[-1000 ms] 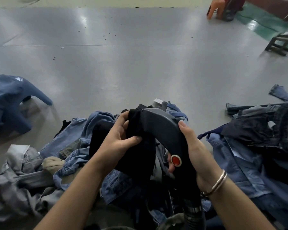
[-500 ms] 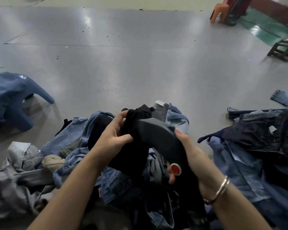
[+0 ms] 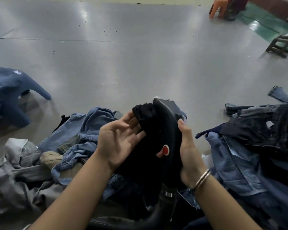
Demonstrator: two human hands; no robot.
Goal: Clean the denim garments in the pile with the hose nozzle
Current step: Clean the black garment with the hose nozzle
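Clasped in her right hand [image 3: 188, 146], the hose nozzle [image 3: 169, 130] stood at centre frame, thumb by its red button [image 3: 165, 149], seemingly so its mouth bore on the black garment [image 3: 145, 113] bunched against it; her left hand [image 3: 118, 138] lay slack-fingered, palm up, fingertips propping that cloth, gripping nothing. Below sprawled the denim pile [image 3: 93, 130], with more jeans [image 3: 256, 138] at right. No bin or basket showed anywhere; everything lay loose on the grey floor [image 3: 140, 63]

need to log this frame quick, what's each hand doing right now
Left hand: open, palm up, fingertips touching the black garment.
Right hand: grips the hose nozzle.
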